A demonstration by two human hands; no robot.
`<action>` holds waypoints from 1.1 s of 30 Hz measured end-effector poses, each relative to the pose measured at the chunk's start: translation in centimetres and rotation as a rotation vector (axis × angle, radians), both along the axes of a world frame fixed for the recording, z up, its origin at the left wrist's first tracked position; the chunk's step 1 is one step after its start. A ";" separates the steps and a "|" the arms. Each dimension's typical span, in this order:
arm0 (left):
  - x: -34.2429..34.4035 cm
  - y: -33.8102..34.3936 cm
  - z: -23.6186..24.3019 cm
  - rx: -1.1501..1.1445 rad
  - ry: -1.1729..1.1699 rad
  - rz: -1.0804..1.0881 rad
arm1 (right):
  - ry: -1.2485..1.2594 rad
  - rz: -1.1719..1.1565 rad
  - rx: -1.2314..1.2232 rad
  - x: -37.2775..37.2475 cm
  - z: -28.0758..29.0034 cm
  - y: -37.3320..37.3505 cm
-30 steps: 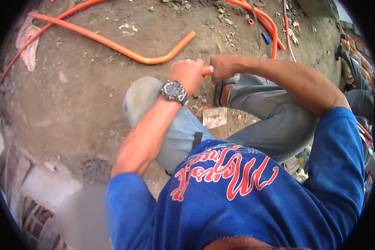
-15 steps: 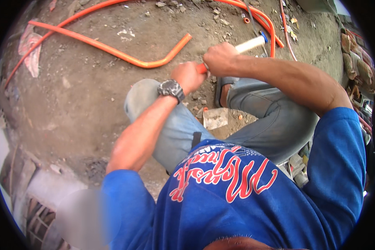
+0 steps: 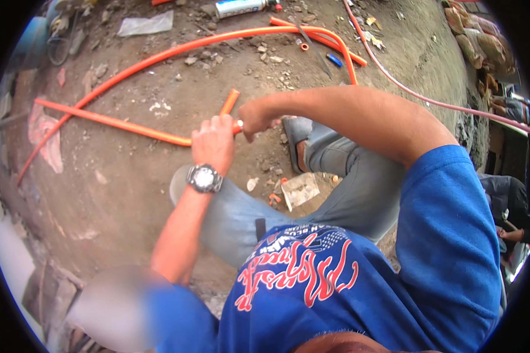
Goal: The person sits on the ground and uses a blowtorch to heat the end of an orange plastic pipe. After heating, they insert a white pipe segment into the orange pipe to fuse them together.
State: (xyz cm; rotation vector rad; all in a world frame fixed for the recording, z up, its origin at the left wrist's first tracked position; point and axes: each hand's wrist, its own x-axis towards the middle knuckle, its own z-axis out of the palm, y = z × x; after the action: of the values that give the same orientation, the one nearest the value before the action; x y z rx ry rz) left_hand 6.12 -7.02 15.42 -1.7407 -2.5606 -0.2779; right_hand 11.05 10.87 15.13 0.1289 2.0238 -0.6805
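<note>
My left hand (image 3: pixel 214 141), with a wristwatch above it, is closed round a short orange pipe (image 3: pixel 237 126) whose end pokes out toward my right hand. Right up against that end is my right hand (image 3: pixel 254 119), its fingers curled in; whatever they grip is hidden. Behind my left hand a longer bent orange pipe (image 3: pixel 123 124) lies on the ground, its short end rising past my fingers. My bent knees in jeans are on both sides below the hands.
A long curved orange pipe (image 3: pixel 176 49) arcs across the dirt ahead. Beyond lie a spray can (image 3: pixel 240 7), a small blue object (image 3: pixel 334 60) and an orange ring (image 3: pixel 304 46). A pink hose (image 3: pixel 418 95) and sacks (image 3: pixel 483 41) are at right; another person (image 3: pixel 506 206) is at the right edge.
Both hands have moved left and lower in the picture. The white tube that stuck out beyond my right hand no longer shows. The view has shifted, bringing the spray can in.
</note>
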 end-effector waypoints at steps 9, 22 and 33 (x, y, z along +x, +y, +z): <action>-1.1 0.1 -1.1 -0.324 -0.340 0.267 | 0.429 0.265 0.234 -1.7 3.4 -0.9; -3.3 -1.3 -0.8 -0.126 -0.498 0.073 | 0.462 0.182 0.144 -1.2 3.4 0.1; -3.7 0.6 0.5 -0.317 -0.217 0.253 | 0.526 0.087 0.136 -3.3 3.9 -0.7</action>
State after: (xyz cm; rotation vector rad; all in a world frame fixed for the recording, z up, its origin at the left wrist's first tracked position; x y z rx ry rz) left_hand 2.39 -6.45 15.92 -1.5138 -3.0906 -0.0548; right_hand 7.73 10.14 19.01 -0.0676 2.5644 -0.5588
